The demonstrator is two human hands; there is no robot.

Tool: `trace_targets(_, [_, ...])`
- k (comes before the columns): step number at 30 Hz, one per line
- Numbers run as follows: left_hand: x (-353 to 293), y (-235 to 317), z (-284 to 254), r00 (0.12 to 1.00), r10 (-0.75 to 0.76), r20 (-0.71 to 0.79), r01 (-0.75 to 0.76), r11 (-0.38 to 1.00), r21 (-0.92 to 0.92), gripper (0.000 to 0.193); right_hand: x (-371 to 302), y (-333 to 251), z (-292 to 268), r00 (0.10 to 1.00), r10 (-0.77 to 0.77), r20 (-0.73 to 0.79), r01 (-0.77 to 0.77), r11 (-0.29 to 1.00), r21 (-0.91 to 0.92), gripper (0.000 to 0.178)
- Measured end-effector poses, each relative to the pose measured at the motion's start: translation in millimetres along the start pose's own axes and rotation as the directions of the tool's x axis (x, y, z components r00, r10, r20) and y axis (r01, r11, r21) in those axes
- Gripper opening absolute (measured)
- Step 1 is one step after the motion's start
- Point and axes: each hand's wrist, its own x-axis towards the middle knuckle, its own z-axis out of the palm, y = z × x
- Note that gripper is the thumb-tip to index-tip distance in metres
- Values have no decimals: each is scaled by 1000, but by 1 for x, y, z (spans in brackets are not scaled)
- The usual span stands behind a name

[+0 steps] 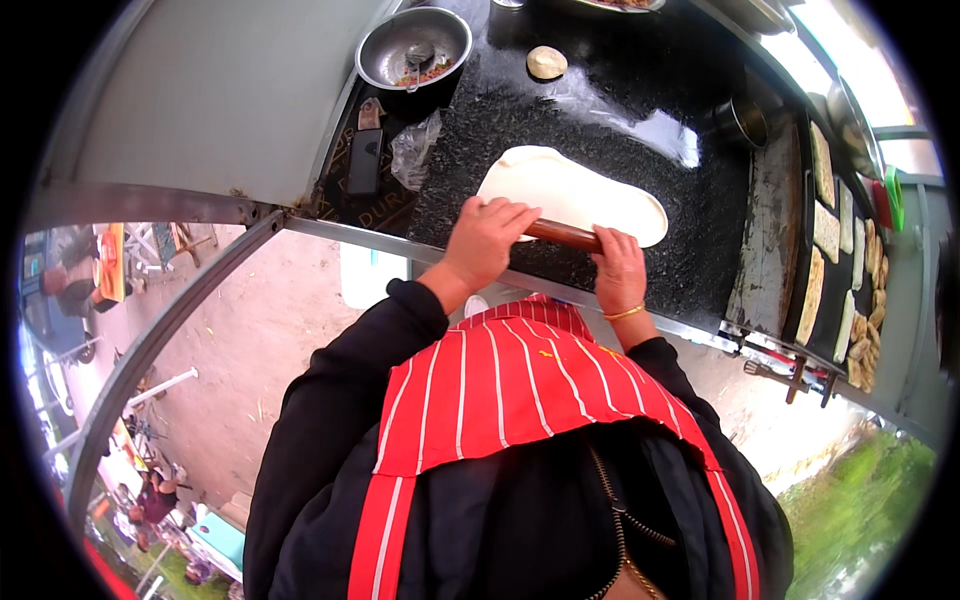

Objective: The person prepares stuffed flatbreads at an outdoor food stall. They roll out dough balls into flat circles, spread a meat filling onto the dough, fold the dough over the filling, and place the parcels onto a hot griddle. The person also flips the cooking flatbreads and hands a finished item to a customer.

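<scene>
A brown wooden rolling pin (pixel 565 234) lies across the near edge of a flat, oval sheet of pale dough (pixel 575 192). My left hand (pixel 485 243) grips its left end, fingers bent over the wood. At the opposite end, my right hand (pixel 620 272) holds it with the fingertips on top. The dough rests on a black stone worktop (pixel 470 150) and stretches out to the right beyond the pin. A round ball of dough (pixel 546 63) sits farther back, beside a smear of white flour (pixel 640 128).
At the back left stands a steel bowl (pixel 413 50) with a spoon and some filling. Nearer are a dark phone (pixel 365 162) and a clear plastic bag (pixel 414 150). A metal cup (pixel 742 122) stands to the right, by a griddle (pixel 828 290) carrying several long flatbreads.
</scene>
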Motion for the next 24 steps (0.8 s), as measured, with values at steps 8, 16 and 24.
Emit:
trace_targets(8, [89,8,75,987,-151,-49,159,919,362,62,37,74,30,987,148,-68,-162,930,-330,57])
trace_targets(16, [117,7,88,955,-289,-61,291,881,374,63,67,100,27,985,146,91,-109,939,-326,58])
trace_targets(24, [187,-21,85,930,-310,-200,364,856,367,64,144,121,26,994,97,46,-82,964,-254,62])
